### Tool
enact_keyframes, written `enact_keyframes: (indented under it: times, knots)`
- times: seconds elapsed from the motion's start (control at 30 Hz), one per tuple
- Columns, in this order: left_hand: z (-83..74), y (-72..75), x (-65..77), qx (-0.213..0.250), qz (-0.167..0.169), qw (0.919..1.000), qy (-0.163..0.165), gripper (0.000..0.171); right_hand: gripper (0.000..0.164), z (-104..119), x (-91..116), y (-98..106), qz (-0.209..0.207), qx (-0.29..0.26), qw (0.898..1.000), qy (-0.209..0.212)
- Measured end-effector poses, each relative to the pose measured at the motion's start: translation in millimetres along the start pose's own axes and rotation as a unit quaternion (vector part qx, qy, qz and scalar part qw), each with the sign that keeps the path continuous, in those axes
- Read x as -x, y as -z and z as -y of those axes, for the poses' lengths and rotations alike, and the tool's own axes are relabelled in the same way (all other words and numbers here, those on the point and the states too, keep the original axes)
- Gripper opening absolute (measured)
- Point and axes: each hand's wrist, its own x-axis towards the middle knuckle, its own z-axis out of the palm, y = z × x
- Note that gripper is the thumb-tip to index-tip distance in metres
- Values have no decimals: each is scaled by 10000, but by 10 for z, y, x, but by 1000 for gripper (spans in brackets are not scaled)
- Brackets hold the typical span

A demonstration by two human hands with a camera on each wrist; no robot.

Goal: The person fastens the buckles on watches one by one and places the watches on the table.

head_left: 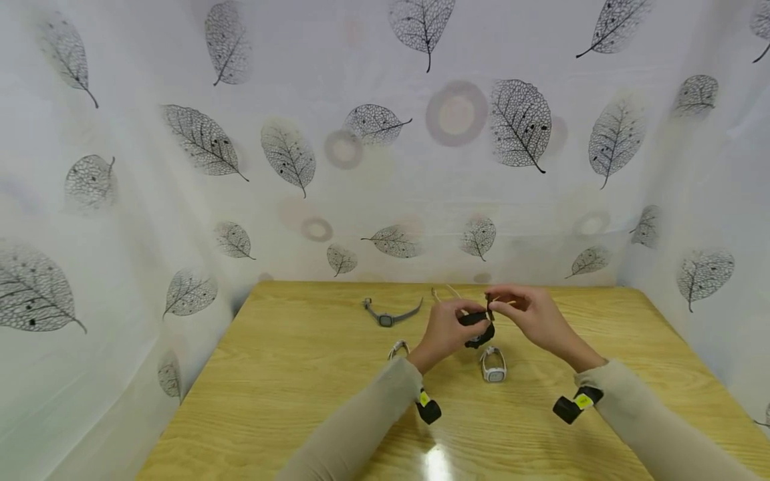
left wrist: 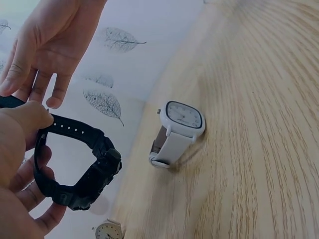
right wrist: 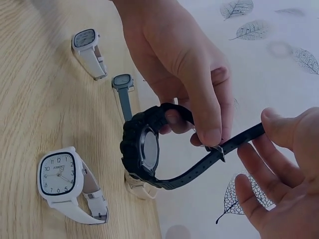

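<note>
Both hands hold a black wristwatch [head_left: 479, 339] in the air above the table, its strap looped through the buckle. The left hand [head_left: 448, 331] grips the strap at the buckle, thumb pressed near the metal prong in the right wrist view. From the other side, the right hand [head_left: 537, 319] pinches the free end of the strap [right wrist: 244, 137] between thumb and fingers. The watch case [right wrist: 144, 147] hangs tilted, showing its metal back in the right wrist view. Below the hands stands a white square-faced watch [head_left: 494, 371], its strap fastened in a loop.
Another white watch [head_left: 398, 349] stands partly behind the left wrist. Farther back lies a grey watch [head_left: 386, 320] with its strap spread out. A cream-strapped watch [right wrist: 137, 188] sits near the table's far edge. A leaf-patterned curtain [head_left: 385, 174] encloses the wooden table [head_left: 271, 401].
</note>
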Motion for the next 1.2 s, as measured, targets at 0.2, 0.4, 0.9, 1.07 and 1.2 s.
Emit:
enact_keyframes:
  times: [0.2,0.4,0.9,1.07,1.2]
  knots:
    - [25,-52,-21,-129,-110,9997,-168,20,25,16,27,-4,-221,91,9997,65]
    - [10,-50,-1,-146,-189,9994,-247,21,29,23,67,30,-325,-94,9987,-377]
    - [11,-81,14,-145,-461,9942,-966,11,36,-138,146,111,-265,-1602,9842,-705]
    - [16,-92,14,-136,-472,9938,-993,14,35,-153,150,104,-278,-1642,9831,-754]
    - [21,-99,15,-170,-501,9936,-998,14,35,-157,149,92,-260,-1667,9826,-771]
